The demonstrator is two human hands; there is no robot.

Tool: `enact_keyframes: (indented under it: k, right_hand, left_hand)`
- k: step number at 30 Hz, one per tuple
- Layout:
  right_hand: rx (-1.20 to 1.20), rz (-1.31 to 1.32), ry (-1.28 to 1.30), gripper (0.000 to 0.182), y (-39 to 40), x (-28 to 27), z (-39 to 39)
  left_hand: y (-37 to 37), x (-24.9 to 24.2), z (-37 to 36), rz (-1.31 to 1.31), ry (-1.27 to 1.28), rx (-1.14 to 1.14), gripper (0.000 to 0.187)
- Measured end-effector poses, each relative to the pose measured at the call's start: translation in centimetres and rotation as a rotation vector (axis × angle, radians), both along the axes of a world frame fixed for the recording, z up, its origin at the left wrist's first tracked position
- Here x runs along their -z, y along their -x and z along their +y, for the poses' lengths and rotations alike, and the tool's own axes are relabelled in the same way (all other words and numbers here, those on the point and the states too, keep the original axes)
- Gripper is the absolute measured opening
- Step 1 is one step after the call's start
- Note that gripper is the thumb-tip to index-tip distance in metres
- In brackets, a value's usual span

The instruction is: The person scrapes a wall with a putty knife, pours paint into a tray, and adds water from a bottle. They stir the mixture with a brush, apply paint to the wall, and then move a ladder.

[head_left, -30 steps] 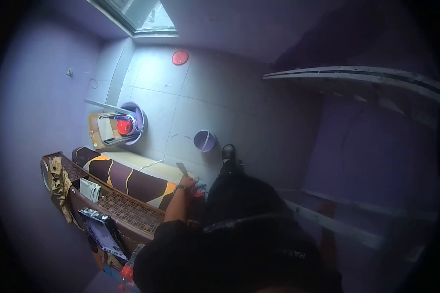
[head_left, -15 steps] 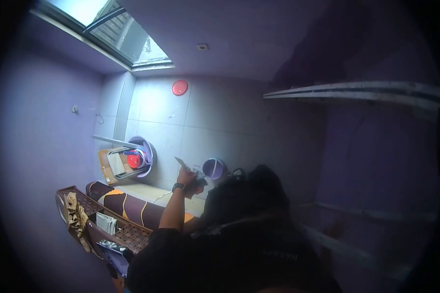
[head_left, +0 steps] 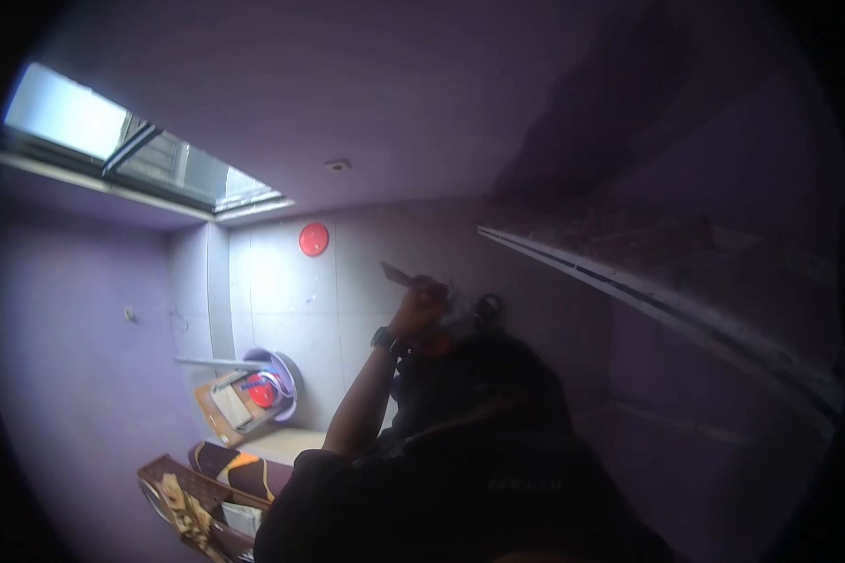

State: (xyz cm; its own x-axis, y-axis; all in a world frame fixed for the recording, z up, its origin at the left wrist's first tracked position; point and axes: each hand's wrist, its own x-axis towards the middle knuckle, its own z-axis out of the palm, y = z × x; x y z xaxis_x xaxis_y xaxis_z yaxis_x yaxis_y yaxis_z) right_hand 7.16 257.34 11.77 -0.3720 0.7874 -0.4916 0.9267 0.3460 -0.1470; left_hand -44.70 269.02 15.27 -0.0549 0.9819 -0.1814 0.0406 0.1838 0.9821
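Note:
My left hand point(head_left: 422, 305), with a dark watch point(head_left: 385, 340) on its wrist, is closed around a flat, thin blade point(head_left: 399, 273) that looks like a scraper or putty knife. The blade points up and to the left over the tiled floor. Just below, a blurred reddish-brown patch point(head_left: 437, 344) may be part of my right hand; its fingers cannot be made out. Something pale and smeared point(head_left: 462, 305) lies beside the left hand, too blurred to name. My black shirt point(head_left: 460, 469) hides much of the area below.
On the left, a purple tub point(head_left: 286, 380) holds a red item point(head_left: 263, 390), near cardboard point(head_left: 218, 422). A red disc point(head_left: 314, 239) is on the floor. Below stand a brown rack point(head_left: 164, 469) with cloth point(head_left: 186, 514) and a patterned roll point(head_left: 239, 469). A long shelf edge point(head_left: 629, 286) juts in at right.
The view has tilted and the room appears lower in it. My left hand has moved up and right with the blade. The small purple bucket beside it is no longer clearly visible.

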Motion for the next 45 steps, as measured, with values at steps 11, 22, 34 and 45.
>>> enact_keyframes:
  k: [11, 22, 34, 45]
  right_hand:
    - [0.585, 0.882, -0.382, 0.026, 29.8, -15.5, 24.2]
    - [0.722, 1.621, 0.141, 0.048, 39.3, -10.0, 36.8]
    - [1.082, 1.355, -0.585, 0.052, 34.7, -11.3, 47.0]
    - [1.112, 1.106, -0.776, 0.051, 32.2, -12.8, 58.8]
  left_hand:
    - [1.9, -9.7, 21.5, -0.232, -0.151, 1.028, 0.029]
    - [3.4, -9.5, 33.9, 0.308, 0.096, 1.303, 0.047]
    - [3.3, -16.0, 35.5, -0.051, 0.09, 1.088, 0.045]
    - [11.6, -10.5, 30.2, -0.444, 0.772, 0.472, 0.044]
